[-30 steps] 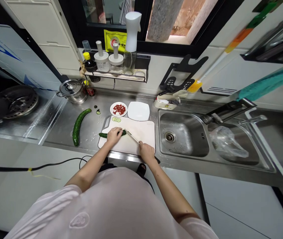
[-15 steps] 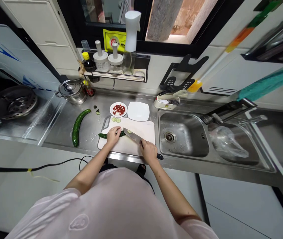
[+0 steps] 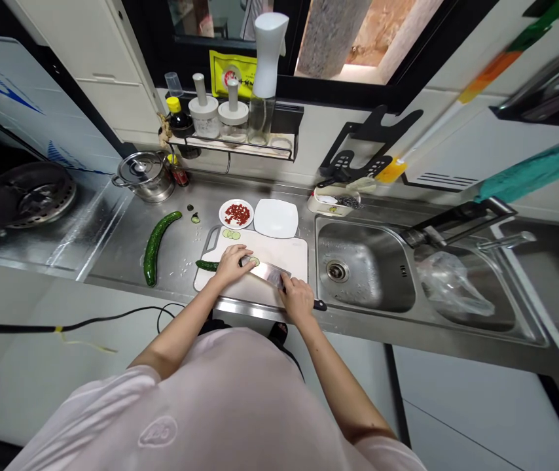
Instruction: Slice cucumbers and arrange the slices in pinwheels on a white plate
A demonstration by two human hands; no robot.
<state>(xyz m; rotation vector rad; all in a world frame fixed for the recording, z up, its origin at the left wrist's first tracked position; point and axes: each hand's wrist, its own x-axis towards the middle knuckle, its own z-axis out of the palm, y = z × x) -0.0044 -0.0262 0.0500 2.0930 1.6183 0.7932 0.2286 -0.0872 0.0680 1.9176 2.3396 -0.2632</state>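
The stainless-steel kitchen worktop (image 3: 122,242) carries a white plastic cutting board (image 3: 240,294) at its front edge. A green cucumber (image 3: 207,265) lies on the board, long axis crosswise, far end pointing right beneath the left hand (image 3: 231,265), fingers pressed down on it. The right hand (image 3: 298,299) is closed around a steel cleaver (image 3: 272,275).

Stainless steel counter (image 3: 122,252), water spots and specks on surface. Lidded steel pot (image 3: 144,176) at back left. Long curved cucumber (image 3: 156,247) lying on bare steel, left of white cutting board (image 3: 279,252). Cucumber slice (image 3: 195,219) just beside round plate (image 3: 225,219) of red flakes. White square plate (image 3: 276,218) just beside round plate, behind board. Small white holder (image 3: 326,206) at back, near rim of inset steel sink (image 3: 358,221).
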